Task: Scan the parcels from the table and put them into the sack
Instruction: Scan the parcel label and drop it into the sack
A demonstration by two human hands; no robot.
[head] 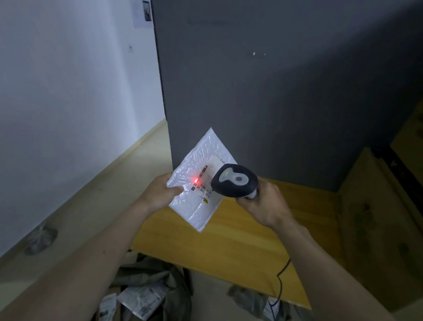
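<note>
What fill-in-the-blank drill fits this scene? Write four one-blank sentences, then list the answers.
1. The left hand holds the white ____ mailer by its edge.
2. The right hand grips the handle of the ____, aimed at the mailer's label.
3. A small ____ light spot glows on the label beside the barcode.
4. Below the wooden table, an open sack already contains ____.

Answers: bubble; scanner; red; parcels

White wall (47, 84), dark grey partition (274, 89), beige floor (79, 213), dim light
</note>
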